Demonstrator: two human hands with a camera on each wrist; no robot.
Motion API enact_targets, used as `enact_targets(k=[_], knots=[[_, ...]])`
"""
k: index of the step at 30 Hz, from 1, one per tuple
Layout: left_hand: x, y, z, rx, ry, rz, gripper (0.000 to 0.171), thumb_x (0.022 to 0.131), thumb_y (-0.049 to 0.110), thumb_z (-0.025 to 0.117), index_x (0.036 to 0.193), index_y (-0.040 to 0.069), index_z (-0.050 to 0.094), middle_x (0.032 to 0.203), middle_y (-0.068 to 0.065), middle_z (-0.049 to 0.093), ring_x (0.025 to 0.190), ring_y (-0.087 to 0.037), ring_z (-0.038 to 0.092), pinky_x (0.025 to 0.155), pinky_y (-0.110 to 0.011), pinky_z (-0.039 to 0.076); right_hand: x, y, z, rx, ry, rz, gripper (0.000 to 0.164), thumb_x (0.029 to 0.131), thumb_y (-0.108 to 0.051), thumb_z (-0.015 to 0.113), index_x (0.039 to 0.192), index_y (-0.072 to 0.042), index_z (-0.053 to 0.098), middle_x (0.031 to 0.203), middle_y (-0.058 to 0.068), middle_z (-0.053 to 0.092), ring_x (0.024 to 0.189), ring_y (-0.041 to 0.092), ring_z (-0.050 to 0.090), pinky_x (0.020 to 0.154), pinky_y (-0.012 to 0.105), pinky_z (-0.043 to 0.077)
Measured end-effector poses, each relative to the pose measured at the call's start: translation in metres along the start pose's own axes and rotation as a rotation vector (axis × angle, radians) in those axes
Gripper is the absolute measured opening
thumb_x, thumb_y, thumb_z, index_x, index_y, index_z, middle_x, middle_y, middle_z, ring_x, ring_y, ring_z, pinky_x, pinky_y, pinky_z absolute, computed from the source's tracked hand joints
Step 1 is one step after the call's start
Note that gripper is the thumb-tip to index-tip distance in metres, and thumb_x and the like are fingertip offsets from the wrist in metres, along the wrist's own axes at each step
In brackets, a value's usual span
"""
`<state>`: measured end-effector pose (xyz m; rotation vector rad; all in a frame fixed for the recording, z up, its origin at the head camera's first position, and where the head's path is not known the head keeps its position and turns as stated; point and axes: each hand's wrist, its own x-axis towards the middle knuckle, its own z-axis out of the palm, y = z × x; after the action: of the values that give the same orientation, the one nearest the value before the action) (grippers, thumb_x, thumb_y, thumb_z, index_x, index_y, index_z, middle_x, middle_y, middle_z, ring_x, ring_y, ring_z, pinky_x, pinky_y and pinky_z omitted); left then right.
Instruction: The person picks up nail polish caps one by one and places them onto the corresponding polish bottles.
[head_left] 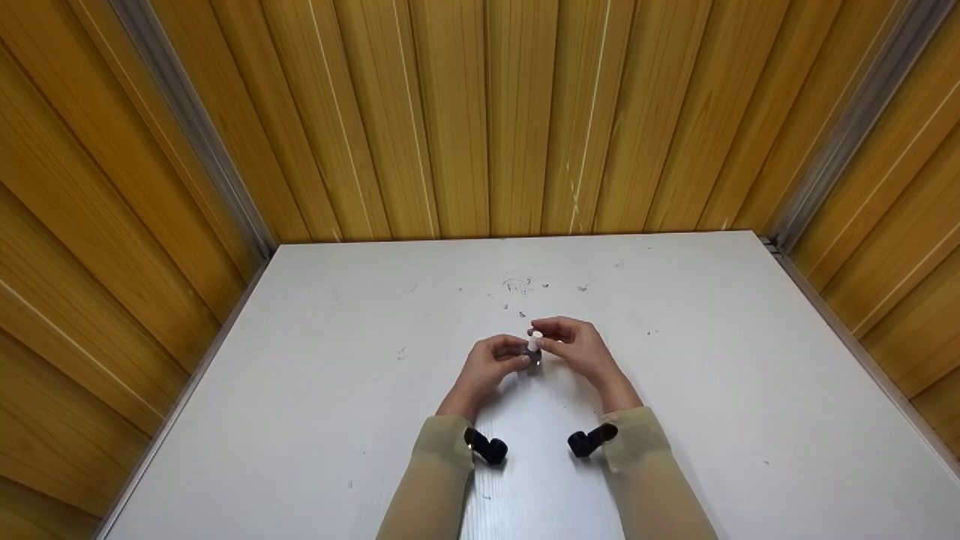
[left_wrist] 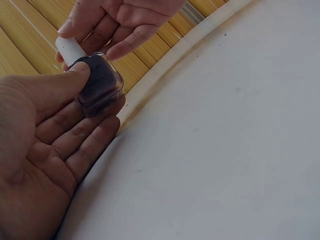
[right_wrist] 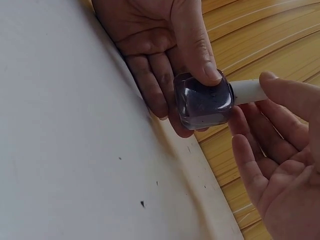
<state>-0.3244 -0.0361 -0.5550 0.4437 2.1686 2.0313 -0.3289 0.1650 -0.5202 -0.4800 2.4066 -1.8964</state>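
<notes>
A small nail polish bottle (right_wrist: 202, 105) of clear glass holds dark purple polish and has a white cap (right_wrist: 249, 91). My left hand (head_left: 486, 367) grips the glass body, thumb on its front face and fingers behind it. With thumb and fingers, my right hand (head_left: 581, 348) pinches the white cap, which sits on the bottle's neck. In the left wrist view the bottle (left_wrist: 100, 82) leans, its cap (left_wrist: 71, 50) toward the upper left. Faint lettering shows beside the left thumb. Both hands hold the bottle over the middle of the white table.
The white table (head_left: 300, 390) has small dark scuffs and chips, mostly beyond the hands. Yellow wood-look panels (head_left: 450, 120) rise behind it and on both sides, with grey metal posts (head_left: 202, 127) at the corners. A small black camera (head_left: 487, 448) sits on each wrist.
</notes>
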Motion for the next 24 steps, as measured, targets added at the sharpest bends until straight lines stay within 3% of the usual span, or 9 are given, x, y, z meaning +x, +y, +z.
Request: enact_targets(k=[7, 17, 24], knots=[[0.0006, -0.0023, -0.0001, 0.009, 0.002, 0.008, 0.028, 0.091, -0.002, 0.073, 0.117, -0.010, 0.068, 0.115, -0.025, 0.075, 0.109, -0.029, 0.075, 0.094, -0.028, 0.059, -0.0005, -0.0004, 0.0005, -0.007, -0.012, -0.003, 0.028, 0.094, -0.006, 0.073, 0.119, 0.007, 0.071, 0.118, 0.024, 0.074, 0.097, 0.003, 0.069, 0.086, 0.014, 0.053], [-0.0006, 0.0001, 0.0006, -0.004, 0.008, 0.007, 0.027, 0.091, -0.004, 0.072, 0.117, -0.011, 0.067, 0.113, -0.025, 0.075, 0.104, -0.022, 0.075, 0.089, -0.028, 0.061, -0.0005, -0.0009, 0.0020, -0.033, 0.010, 0.029, 0.027, 0.093, -0.006, 0.075, 0.117, 0.006, 0.072, 0.115, 0.023, 0.075, 0.091, 0.007, 0.066, 0.081, 0.017, 0.051], [-0.0003, 0.0007, 0.0010, 0.010, 0.015, -0.001, 0.027, 0.091, -0.003, 0.073, 0.117, -0.008, 0.068, 0.114, -0.024, 0.075, 0.106, -0.026, 0.075, 0.091, -0.028, 0.061, 0.0004, -0.0023, 0.0034, -0.044, 0.055, 0.050, 0.023, 0.090, -0.009, 0.078, 0.109, 0.003, 0.074, 0.101, 0.011, 0.078, 0.085, 0.007, 0.065, 0.077, 0.019, 0.050]])
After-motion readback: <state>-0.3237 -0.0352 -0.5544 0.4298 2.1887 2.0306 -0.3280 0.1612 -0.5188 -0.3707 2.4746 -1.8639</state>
